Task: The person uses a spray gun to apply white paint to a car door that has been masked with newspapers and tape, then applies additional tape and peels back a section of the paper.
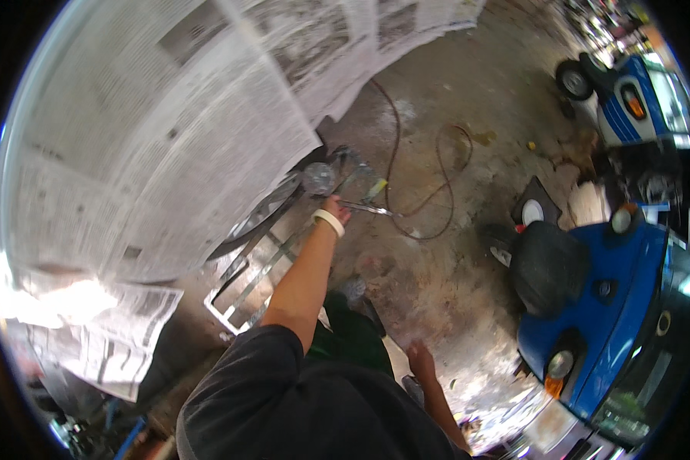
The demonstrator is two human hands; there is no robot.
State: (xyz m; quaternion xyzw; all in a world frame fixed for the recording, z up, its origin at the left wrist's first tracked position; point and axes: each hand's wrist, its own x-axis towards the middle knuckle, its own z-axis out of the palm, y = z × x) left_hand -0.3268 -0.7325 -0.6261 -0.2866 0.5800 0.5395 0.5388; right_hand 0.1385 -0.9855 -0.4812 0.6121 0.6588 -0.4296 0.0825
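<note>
My left hand (335, 212), with a pale band at the wrist, reaches forward and is closed around a spray gun. The gun has a round, clear-looking cup (318, 178) and a shiny metal stem (366, 207). A brown air hose (443, 188) joins the stem's end and loops over the floor. Just beyond the gun is a vehicle body covered with newspaper sheets (161, 146), and a wheel (264, 211) shows beneath their edge. Low at my right side hangs my right hand (420, 357), small in view, its fingers loosely apart with nothing visible in them.
A pale metal frame (241, 303) stands left of my legs, near the wheel. On the right are a blue vehicle (621, 287) with a dark seat-like piece (548, 268) against it and another blue-and-white vehicle (632, 103). The concrete floor (506, 92) is stained.
</note>
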